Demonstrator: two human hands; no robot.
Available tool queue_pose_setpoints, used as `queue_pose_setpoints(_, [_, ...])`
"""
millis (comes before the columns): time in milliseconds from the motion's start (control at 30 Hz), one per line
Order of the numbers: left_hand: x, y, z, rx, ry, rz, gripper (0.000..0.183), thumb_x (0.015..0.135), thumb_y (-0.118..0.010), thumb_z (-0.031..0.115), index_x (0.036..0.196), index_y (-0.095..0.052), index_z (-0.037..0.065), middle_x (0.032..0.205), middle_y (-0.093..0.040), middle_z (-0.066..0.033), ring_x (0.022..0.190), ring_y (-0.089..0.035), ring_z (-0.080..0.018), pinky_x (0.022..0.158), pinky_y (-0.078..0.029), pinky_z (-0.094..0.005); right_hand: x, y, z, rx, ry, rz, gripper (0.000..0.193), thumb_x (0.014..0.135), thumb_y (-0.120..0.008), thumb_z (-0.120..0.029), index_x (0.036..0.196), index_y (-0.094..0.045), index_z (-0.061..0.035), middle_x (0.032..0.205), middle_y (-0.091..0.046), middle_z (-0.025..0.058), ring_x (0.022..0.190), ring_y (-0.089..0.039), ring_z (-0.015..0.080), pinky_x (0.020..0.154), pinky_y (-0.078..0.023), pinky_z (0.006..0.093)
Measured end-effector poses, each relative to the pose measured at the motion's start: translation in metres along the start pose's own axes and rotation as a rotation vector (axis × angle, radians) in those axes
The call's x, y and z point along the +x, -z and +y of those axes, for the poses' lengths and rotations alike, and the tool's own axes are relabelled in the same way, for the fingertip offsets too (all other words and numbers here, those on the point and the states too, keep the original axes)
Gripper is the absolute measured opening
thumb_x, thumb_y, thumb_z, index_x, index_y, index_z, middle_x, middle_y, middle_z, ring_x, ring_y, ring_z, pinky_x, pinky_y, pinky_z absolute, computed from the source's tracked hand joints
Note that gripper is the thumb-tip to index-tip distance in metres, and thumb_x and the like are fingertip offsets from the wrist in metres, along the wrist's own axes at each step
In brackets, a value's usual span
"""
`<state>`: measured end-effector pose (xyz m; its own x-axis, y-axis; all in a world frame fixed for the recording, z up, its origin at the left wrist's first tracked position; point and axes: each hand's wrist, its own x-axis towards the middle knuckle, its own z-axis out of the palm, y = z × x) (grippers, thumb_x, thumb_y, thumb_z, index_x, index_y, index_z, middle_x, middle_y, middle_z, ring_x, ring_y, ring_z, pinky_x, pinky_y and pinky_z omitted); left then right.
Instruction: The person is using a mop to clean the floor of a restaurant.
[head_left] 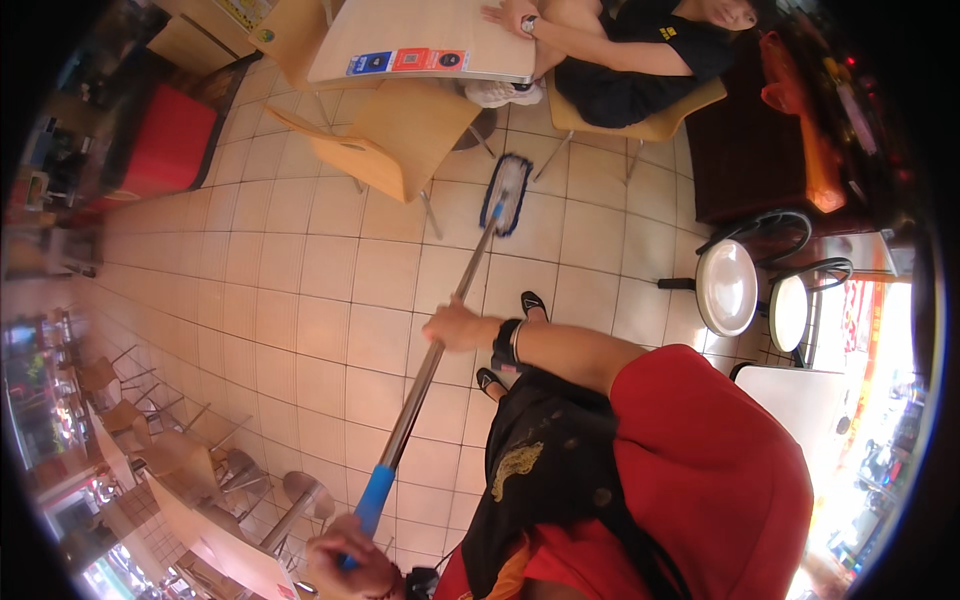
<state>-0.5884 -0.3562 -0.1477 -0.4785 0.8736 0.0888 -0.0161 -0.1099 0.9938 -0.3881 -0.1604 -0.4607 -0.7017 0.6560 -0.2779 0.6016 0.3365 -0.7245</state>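
Head view: blue handle (374, 498) is gripped by left hand (350, 556), metal pole (415, 405) by right hand (462, 327); mop head (512, 182) is seen on pale tiled floor (325, 320).

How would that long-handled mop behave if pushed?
The straight, shiny pole looks like metal, so it's probably stiff. The flat mop head seems fairly light, and likely slides easily over the smooth-looking floor tiles.
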Motion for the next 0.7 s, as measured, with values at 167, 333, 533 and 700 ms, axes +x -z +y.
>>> queue_pose_setpoints(167, [-0.038,-0.009,0.043,0.031,-0.130,0.237,0.034,0.098,-0.037,0.026,0.070,-0.045,0.011,0.048,-0.034,0.0007,0.047,-0.037,-0.0134,0.059,-0.035,-0.0305,-0.010,0.015,-0.057,-0.104,0.256,-0.203,0.009,0.071,-0.061,-0.006,0.070,-0.060,-0.0142,0.063,-0.057,0.0047,0.058,-0.051,0.0267,0.087,-0.036,0.0409])
queue_pose_setpoints(333, [-0.048,-0.002,0.038,-0.176,-0.137,0.306,0.028,0.097,-0.039,0.023,0.075,-0.050,0.009,0.048,-0.039,-0.0007,0.047,-0.040,-0.0146,0.059,-0.036,-0.0328,0.003,0.034,-0.065,-0.195,0.281,-0.200,0.010,0.070,-0.061,-0.006,0.071,-0.061,-0.0160,0.065,-0.059,0.0049,0.065,-0.057,0.0254,0.091,-0.036,0.0424])
queue_pose_setpoints(533, [-0.009,-0.005,-0.019,-0.034,-0.254,-0.150,0.030,0.099,-0.036,0.025,0.073,-0.043,0.014,0.051,-0.036,0.0018,0.050,-0.038,-0.0112,0.079,-0.043,-0.0384,0.044,0.065,-0.009,-0.220,0.202,0.167,0.009,0.072,-0.065,-0.009,0.076,-0.064,-0.0158,0.076,-0.065,0.0039,0.083,-0.062,0.0252,0.092,-0.036,0.0464])
queue_pose_setpoints(700, [0.070,-0.109,-0.090,0.052,-0.186,-0.484,0.027,0.087,-0.056,0.022,0.071,-0.060,0.001,0.060,-0.056,-0.0086,0.055,-0.051,-0.0197,0.072,-0.045,-0.0400,0.069,0.087,0.120,-0.162,-0.154,0.386,0.019,0.072,-0.065,-0.004,0.079,-0.060,-0.0209,0.093,-0.059,-0.0012,0.104,-0.056,0.0255,0.090,-0.037,0.0564])
